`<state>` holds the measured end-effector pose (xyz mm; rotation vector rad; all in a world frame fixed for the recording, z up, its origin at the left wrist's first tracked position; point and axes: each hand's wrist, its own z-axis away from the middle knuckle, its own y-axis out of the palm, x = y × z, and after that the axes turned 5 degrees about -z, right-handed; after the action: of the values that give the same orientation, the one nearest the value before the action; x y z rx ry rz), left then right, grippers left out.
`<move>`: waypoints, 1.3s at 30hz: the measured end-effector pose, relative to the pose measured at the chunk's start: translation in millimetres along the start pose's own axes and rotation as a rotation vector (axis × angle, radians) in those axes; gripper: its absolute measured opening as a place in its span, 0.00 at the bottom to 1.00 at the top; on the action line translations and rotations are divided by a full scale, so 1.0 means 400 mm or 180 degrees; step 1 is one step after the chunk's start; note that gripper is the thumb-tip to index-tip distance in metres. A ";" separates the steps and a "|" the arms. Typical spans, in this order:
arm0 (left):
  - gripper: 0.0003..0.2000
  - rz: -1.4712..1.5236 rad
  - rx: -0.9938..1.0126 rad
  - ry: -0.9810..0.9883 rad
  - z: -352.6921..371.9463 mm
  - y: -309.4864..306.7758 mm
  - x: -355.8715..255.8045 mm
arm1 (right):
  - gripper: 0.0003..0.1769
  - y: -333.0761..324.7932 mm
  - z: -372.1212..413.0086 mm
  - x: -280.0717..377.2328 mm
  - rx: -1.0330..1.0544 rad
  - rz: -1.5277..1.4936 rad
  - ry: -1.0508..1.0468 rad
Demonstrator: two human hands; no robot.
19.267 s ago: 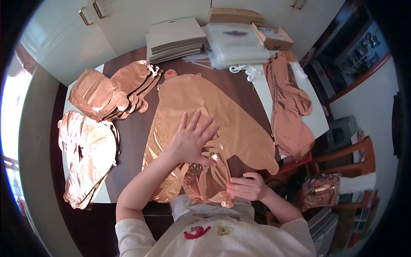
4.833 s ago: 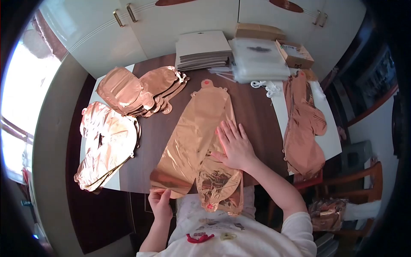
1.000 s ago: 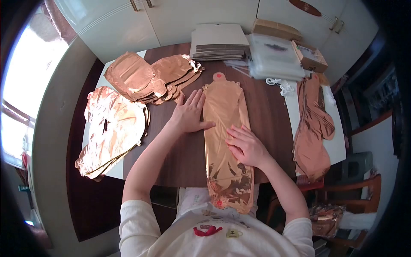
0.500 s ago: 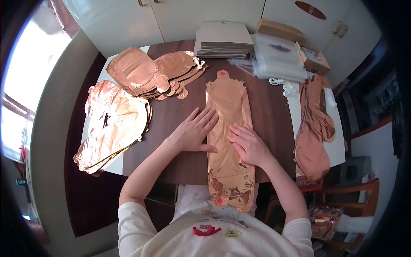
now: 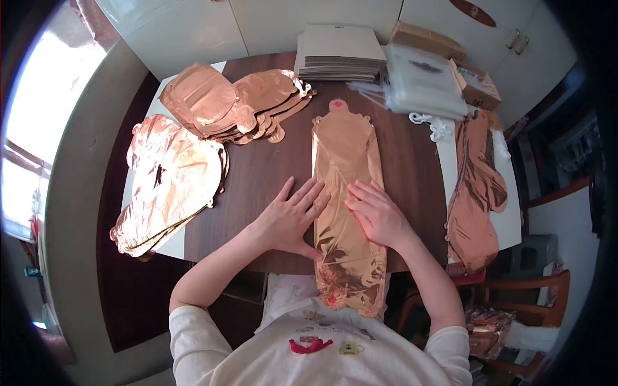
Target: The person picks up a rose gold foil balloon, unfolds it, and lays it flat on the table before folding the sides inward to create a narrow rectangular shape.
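A long folded rose-gold foil piece (image 5: pixel 347 154) lies lengthwise in front of me, its near end hanging over the table edge. Small red marks show at both its ends. My left hand (image 5: pixel 291 219) rests at its left edge, fingers spread, fingertips on the foil and palm over the wood. On the right part of the foil lies my right hand (image 5: pixel 378 213), flat with its fingers extended. Neither hand grips anything.
Rose-gold foil stacks lie at the back left (image 5: pixel 199 100) and left (image 5: pixel 174 174). More foil (image 5: pixel 475 193) is at the right. Behind are grey cards (image 5: pixel 341 48), clear plastic bags (image 5: pixel 425 77), small boxes (image 5: pixel 477 87) and white string (image 5: pixel 440 127). A wooden chair (image 5: pixel 547 309) stands lower right.
My left hand has slid toward me and slightly left, with its thumb lower on the foil. My right hand has shifted slightly. The view has moved a little.
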<state>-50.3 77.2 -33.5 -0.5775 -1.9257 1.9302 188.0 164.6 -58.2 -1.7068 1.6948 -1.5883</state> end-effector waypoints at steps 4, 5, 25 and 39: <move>0.57 -0.0194 -0.0206 -0.0353 -0.043 0.037 -0.006 | 0.11 0.000 0.000 0.002 0.0021 0.0006 0.0009; 0.56 -0.0168 -0.0214 -0.0395 -0.058 0.040 -0.007 | 0.11 0.000 -0.001 0.002 0.0028 -0.0007 0.0010; 0.55 -0.0479 0.0104 -0.1260 -0.169 0.019 0.183 | 0.12 0.001 0.001 0.004 0.0080 -0.0071 0.0067; 0.55 -0.0418 0.0078 -0.1276 -0.165 0.032 0.189 | 0.24 0.051 -0.052 0.085 0.1155 0.0446 -0.0969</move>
<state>-80.2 172.5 -48.4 -0.0517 -2.1037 2.1004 151.0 140.6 -49.9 -1.5184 1.2613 -1.3868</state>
